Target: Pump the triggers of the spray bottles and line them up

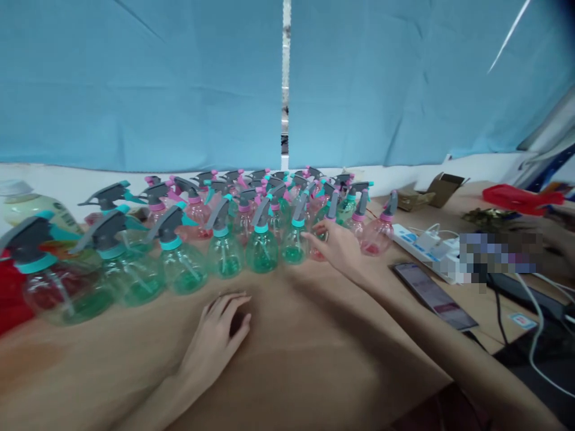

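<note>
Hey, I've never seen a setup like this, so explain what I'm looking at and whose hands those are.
There's no machine here: these are one person's bare hands, seen from a camera worn on their head, looking forward and down. On the brown tabletop stand rows of clear plastic spray bottles with grey trigger heads, some green-tinted, some pink-tinted. To the right are a dark smartphone and a white power strip. The left hand is low over the table, seemingly holding nothing. The right hand is at a front-row pink-tinted bottle; whether it grips it is unclear.
</note>
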### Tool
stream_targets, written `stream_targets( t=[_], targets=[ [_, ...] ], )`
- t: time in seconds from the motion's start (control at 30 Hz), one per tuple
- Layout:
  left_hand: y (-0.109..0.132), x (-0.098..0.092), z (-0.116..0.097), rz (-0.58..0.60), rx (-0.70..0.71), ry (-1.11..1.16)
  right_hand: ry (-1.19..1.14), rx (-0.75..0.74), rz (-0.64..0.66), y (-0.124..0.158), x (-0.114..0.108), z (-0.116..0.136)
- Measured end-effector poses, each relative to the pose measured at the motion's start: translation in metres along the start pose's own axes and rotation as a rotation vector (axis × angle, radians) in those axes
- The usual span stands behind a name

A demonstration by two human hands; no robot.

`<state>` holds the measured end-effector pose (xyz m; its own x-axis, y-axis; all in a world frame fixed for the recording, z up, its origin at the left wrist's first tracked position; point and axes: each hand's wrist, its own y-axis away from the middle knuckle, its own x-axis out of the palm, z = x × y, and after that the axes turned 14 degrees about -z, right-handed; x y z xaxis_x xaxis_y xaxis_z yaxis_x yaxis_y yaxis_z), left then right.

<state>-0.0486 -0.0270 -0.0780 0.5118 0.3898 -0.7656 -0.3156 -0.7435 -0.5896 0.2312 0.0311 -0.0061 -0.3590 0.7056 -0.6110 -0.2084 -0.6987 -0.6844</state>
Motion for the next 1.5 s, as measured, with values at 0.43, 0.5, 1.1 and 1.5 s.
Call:
stream_targets(
  t=[0.43, 0.5, 1.1, 1.5],
  targets=[
    [-0.015, -0.009, -0.036, -0.043, -0.119, 0.033, 0.117, 0.023, 0.147, -0.01, 0.036, 0.024],
    [-0.023, -0.01, -0.046, -0.058, -0.174, 0.077, 0.112, 0.005, 0.15, -0.008, 0.033, 0.025],
    [-0.096, 0.0, -0.108, -0.068, -0.204, 0.687, -0.191, -0.397, 0.113, 0.08, -0.036, 0.03],
    [-0.066, -0.024, -0.071, -0.222, -0.246, 0.563, -0.527, -0.521, 0.323, 0.091, -0.004, 0.041]
  ],
)
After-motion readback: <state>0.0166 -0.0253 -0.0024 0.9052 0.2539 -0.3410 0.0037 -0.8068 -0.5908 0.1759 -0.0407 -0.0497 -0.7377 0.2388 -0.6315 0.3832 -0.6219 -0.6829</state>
